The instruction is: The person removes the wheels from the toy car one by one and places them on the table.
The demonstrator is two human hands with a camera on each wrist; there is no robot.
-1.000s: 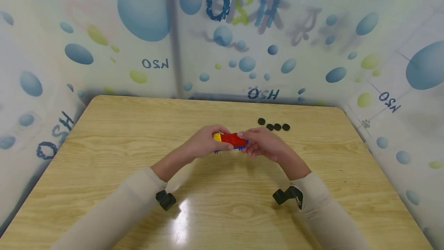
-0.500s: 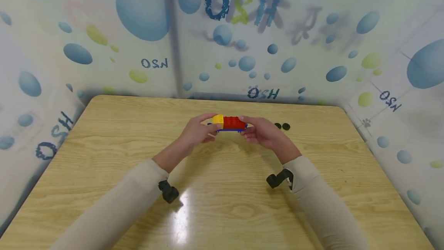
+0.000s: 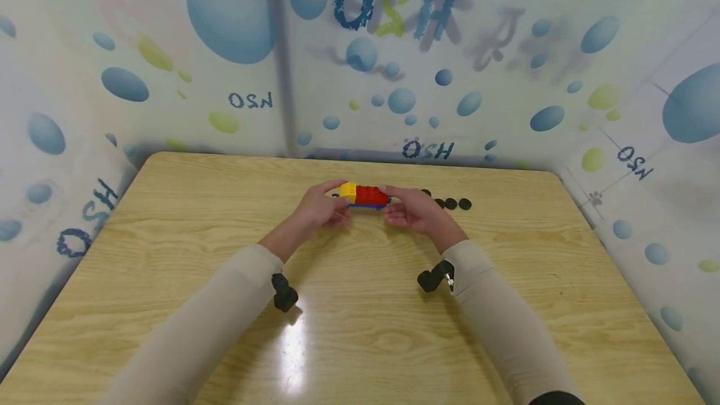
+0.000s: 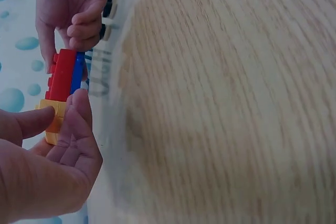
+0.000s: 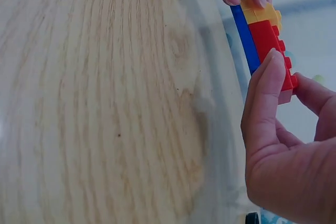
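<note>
A toy building-brick vehicle has a red studded brick (image 3: 371,195), a yellow brick (image 3: 348,192) at its left end and a blue base (image 3: 365,206) beneath. My left hand (image 3: 317,206) pinches the yellow end between thumb and fingers; the left wrist view shows its thumb on the yellow brick (image 4: 52,109). At the other end my right hand (image 3: 416,210) grips the red brick (image 5: 265,38), its thumb on the studded side. Both hands hold the vehicle level over the far half of the table. Fingers hide parts of the blue base.
Several small black discs, like toy wheels (image 3: 464,204), lie on the wooden table (image 3: 360,330) just behind and right of my right hand, which partly covers some. A patterned wall sheet (image 3: 360,105) rises behind the table's far edge.
Both hands have carried the toy vehicle away from me and slightly left. My left hand has shifted its grip from over the red brick to the yellow end. More discs show than half a second ago.
</note>
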